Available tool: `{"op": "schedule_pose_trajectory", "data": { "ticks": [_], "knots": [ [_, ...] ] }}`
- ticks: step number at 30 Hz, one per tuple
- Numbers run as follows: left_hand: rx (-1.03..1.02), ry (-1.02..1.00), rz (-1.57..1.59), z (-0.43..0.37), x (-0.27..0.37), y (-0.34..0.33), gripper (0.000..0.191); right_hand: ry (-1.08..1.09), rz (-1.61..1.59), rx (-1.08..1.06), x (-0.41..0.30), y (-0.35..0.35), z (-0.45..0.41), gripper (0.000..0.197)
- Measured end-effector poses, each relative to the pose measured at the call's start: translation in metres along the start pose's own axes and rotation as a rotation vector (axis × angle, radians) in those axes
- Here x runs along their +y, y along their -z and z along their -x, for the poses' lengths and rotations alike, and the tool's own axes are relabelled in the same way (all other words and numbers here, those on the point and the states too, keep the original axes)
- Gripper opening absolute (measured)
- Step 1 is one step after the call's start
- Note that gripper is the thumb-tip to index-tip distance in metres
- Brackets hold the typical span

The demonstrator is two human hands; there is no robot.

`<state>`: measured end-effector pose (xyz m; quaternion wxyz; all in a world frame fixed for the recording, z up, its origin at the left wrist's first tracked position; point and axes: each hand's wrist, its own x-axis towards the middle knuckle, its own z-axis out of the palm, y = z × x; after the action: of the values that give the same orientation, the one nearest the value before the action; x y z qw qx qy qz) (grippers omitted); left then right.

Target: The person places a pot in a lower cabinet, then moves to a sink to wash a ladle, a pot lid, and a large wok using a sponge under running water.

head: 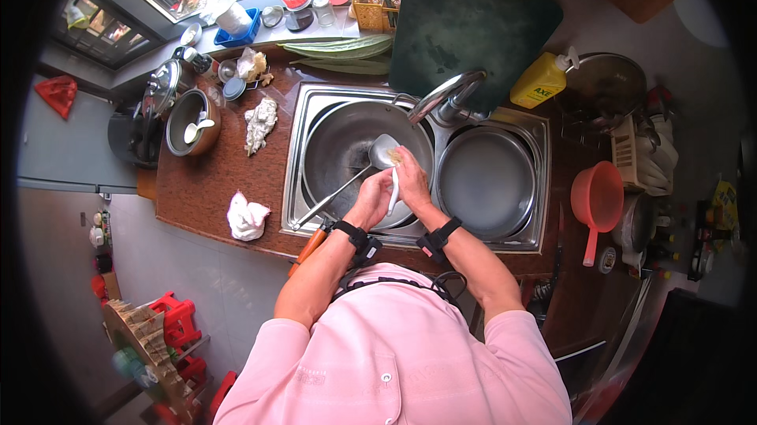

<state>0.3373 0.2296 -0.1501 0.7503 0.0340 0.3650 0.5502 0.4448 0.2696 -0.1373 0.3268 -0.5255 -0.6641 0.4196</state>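
Note:
Both hands meet over a large wok (337, 135) in the left sink basin. My left hand (374, 195) grips a white spoon (393, 197), which points down towards me. At its upper end, my right hand (412, 179) has a tan scrubber (394, 156) under its fingers; the palm side is hidden. A metal wok spatula (383, 146) rests in the wok, its handle reaching over the sink's near left rim. Behind the hands a curved steel faucet (440, 94) arches over the wok. The right basin holds a wide round metal pan (486, 182) with cloudy liquid.
Crumpled white cloths (247, 216) lie left of the sink, near a pot (192, 123) with a white spoon inside. A green cutting board (467, 29) stands behind the faucet, beside a yellow pump bottle (539, 79). A red dipper (597, 197) is at the right.

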Motion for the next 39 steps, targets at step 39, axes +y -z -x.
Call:
{"op": "schedule_pose_trajectory", "data": {
  "ticks": [39],
  "knots": [
    [0.334,-0.131,0.244,-0.017,0.003,-0.013,0.024,0.292,0.092,-0.005,-0.032,-0.001,0.02,0.026]
  ]
}}
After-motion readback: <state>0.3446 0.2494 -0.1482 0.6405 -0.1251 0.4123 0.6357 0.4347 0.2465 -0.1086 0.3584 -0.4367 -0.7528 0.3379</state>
